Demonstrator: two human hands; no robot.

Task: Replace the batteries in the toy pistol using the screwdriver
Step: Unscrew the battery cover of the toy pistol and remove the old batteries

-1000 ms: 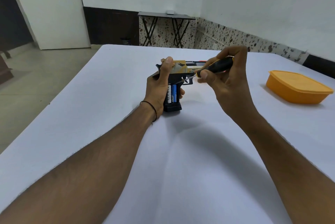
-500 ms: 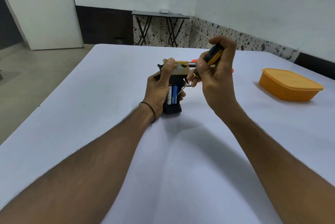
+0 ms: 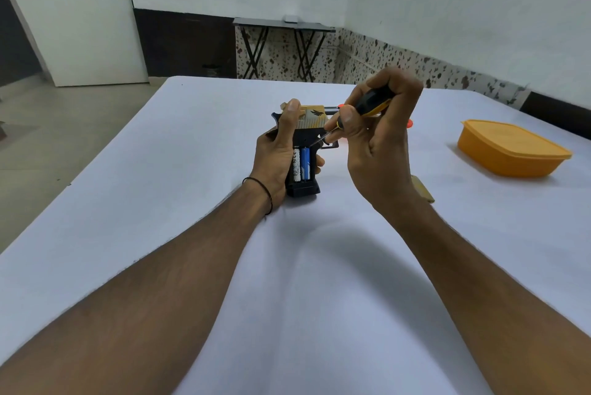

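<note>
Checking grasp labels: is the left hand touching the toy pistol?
Touching. The head view shows the left hand wrapped round the grip of the toy pistol, thumb against its gold slide.

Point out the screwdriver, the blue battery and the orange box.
screwdriver (image 3: 371, 101): head view, on its black-and-yellow handle.
blue battery (image 3: 305, 164): head view, middle of its body.
orange box (image 3: 511, 142): head view, top of its lid.

Matt white tablecloth (image 3: 160, 202) — glossy orange plastic box (image 3: 511, 151).
</note>
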